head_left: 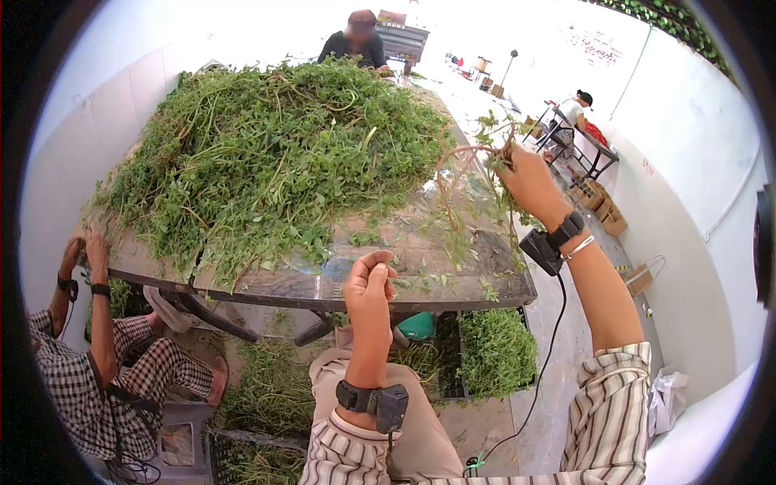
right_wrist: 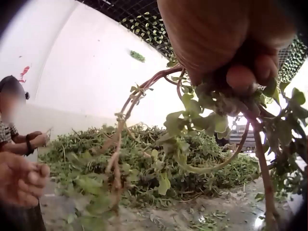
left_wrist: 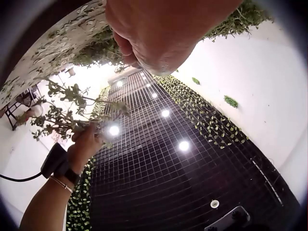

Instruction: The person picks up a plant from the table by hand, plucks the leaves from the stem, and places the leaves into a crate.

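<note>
Greens (right_wrist: pixel 215 124) hang from the right hand (head_left: pixel 529 182), above the right part of the table (head_left: pixel 505 255) and just beside the pile (head_left: pixel 275 153). The right hand grips them near the top, its fingers curled round the stems, seemingly so that the long ends can dangle without tangling in the pile. The left hand (head_left: pixel 369 295) is lower, over the near table edge, fingers curled in with the thumb close against them; nothing shows in its hold. It is apart from the hanging greens, perhaps to leave them room. The pile is heaped on the far and left parts of the table, probably to leave working space along the near edge.

By count, there is one bunch in the right hand and one big pile, with too many stems to number. At least two dark crates (head_left: pixel 462 364) with greens are below the table. Three other people show: one at the left (head_left: pixel 61 396), one at the far end (head_left: pixel 356 48) and one at another table, well apart (head_left: pixel 570 113).
</note>
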The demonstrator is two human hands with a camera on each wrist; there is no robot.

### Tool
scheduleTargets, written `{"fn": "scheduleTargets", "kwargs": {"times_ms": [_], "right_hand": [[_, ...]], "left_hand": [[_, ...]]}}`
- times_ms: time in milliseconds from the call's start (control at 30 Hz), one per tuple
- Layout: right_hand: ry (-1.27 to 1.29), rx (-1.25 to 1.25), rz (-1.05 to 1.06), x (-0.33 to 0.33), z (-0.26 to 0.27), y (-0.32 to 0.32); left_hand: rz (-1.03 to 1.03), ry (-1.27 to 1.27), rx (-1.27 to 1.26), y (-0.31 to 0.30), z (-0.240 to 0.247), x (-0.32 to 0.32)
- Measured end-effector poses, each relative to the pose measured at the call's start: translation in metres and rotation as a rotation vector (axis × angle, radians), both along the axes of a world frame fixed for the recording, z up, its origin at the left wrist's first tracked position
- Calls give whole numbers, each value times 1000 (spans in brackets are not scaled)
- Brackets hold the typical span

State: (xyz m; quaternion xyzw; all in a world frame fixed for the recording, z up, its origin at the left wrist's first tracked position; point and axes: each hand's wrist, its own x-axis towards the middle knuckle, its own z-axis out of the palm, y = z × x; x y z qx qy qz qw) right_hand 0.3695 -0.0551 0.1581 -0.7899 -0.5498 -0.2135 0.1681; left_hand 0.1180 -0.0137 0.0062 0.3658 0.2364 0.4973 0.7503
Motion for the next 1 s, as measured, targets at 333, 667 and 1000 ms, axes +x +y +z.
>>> {"fn": "scheduleTargets", "kwargs": {"times_ms": [333, 667, 1000], "right_hand": [[-24, -95, 9, -31, -5, -26], [0, -123, 82, -45, -16, -29], [75, -100, 112, -59, -9, -32]], "left_hand": [[301, 254, 496, 2, -4, 12], [221, 416, 731, 5, -11, 17], [-68, 83, 220, 2, -5, 14]]}}
